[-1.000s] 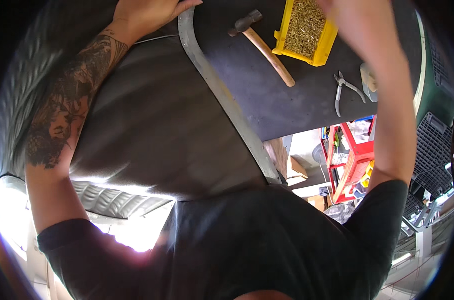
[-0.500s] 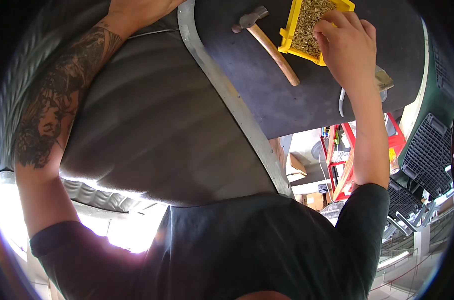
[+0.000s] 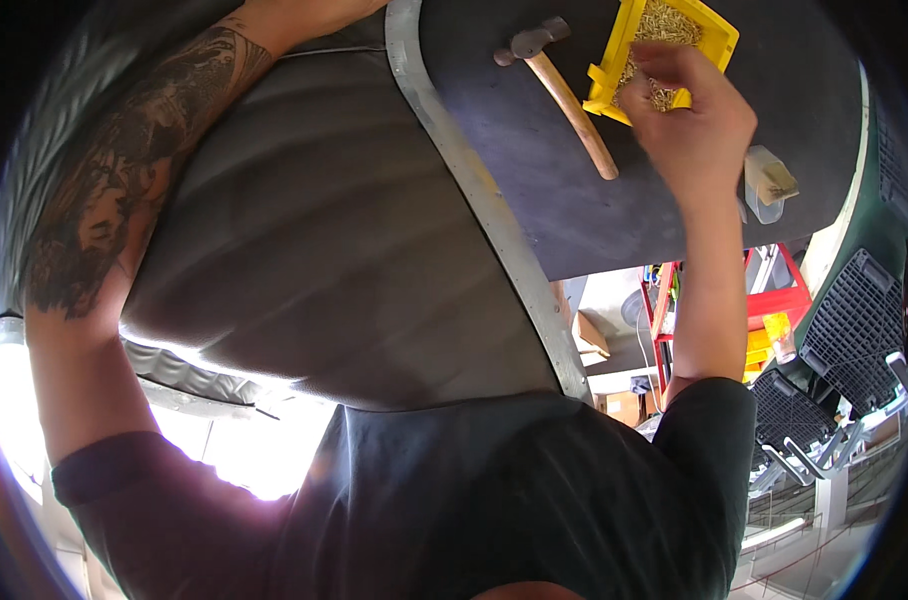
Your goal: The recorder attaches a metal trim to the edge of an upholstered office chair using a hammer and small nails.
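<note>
My right hand (image 3: 699, 115) hovers over the near end of a yellow plastic bin (image 3: 715, 50) that holds a heap of small brass-coloured fasteners (image 3: 667, 24), like short nails or staples. Its thumb and fingers are curled toward each other. Whatever they pinch is too small and blurred to name. At the top edge, my left hand (image 3: 319, 14) rests by the upper end of a dark padded panel (image 3: 324, 240), its fingers cut off by the frame. Left of the bin lies a hammer (image 3: 572, 105) with a wooden handle, head pointing away.
The hammer and bin sit on a dark board (image 3: 534, 210). A grey metal strip (image 3: 484, 190) edges the padded panel. Right of my wrist is a small clear container (image 3: 769, 190). Beyond the board stand a red frame (image 3: 779, 300) and black grid-like plastic panels (image 3: 854, 320).
My right hand has drawn back toward me from the fasteners, uncovering more of the bin and the clear container. The whole view has shifted slightly; my left hand stays by the panel.
</note>
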{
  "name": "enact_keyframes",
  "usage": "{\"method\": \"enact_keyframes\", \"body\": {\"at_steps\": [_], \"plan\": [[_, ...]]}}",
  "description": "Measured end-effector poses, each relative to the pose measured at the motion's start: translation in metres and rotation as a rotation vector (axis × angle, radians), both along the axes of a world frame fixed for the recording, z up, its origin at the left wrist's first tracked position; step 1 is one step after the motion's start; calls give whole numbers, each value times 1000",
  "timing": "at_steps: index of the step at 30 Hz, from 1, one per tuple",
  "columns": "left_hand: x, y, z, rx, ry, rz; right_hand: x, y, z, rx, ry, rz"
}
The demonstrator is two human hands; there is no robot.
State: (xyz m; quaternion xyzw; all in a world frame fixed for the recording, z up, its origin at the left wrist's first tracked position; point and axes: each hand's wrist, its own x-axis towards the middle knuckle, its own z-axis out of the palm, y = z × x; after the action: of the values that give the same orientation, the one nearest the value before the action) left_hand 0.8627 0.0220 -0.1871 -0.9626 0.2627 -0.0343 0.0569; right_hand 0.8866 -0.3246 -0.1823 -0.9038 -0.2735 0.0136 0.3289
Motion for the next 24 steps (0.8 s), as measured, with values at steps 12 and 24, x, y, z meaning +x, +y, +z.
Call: {"method": "enact_keyframes", "body": {"at_steps": [12, 24], "plan": [[-14, 23, 35, 189, -48, 12, -63, 166, -35, 448, 183, 214], [-13, 20, 25, 171, -68, 7, -73, 171, -54, 415, 220, 93]]}}
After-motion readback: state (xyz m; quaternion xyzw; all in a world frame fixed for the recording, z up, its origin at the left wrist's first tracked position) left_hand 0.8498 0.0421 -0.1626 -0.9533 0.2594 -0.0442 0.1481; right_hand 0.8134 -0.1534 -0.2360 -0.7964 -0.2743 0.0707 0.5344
